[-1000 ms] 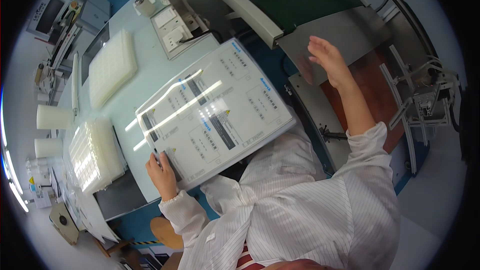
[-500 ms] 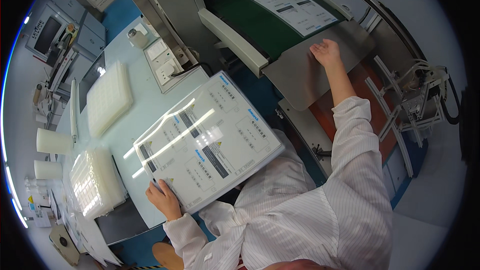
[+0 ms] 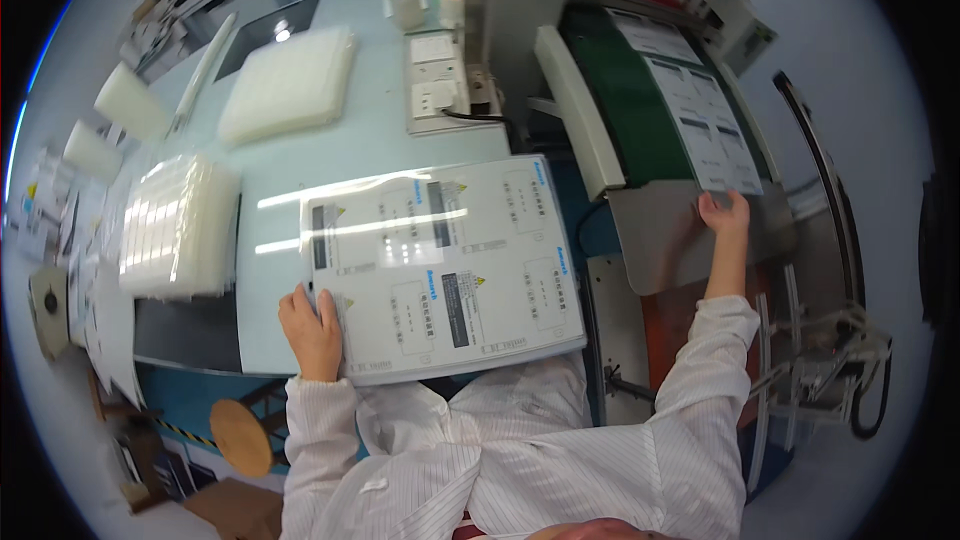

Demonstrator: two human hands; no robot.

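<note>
A stack of printed clear or white sheets (image 3: 400, 290) with black and blue markings lies at the near edge of the table, partly over my lap. My left hand (image 3: 312, 335) grips its left edge near the front corner, thumb on top. At the right, a printed sheet (image 3: 705, 130) extends from the green conveyor belt (image 3: 625, 90) onto a grey metal plate (image 3: 650, 230). My right hand (image 3: 727, 215) is at the sheet's near edge, with curled fingers closed on it; the fingertips are partly hidden.
Two piles of translucent trays, a nearer one (image 3: 180, 230) and a farther one (image 3: 290, 80), sit on the pale table (image 3: 370, 140). A socket panel (image 3: 435, 85) is beside the conveyor. A metal frame with hoses (image 3: 825, 360) stands at the right, a wooden stool (image 3: 240, 437) below left.
The view has turned, so the scene appears rotated. The printed sheet has come nearer along the belt onto the metal plate, and my right hand has closed at its edge. My left hand stays at the stack.
</note>
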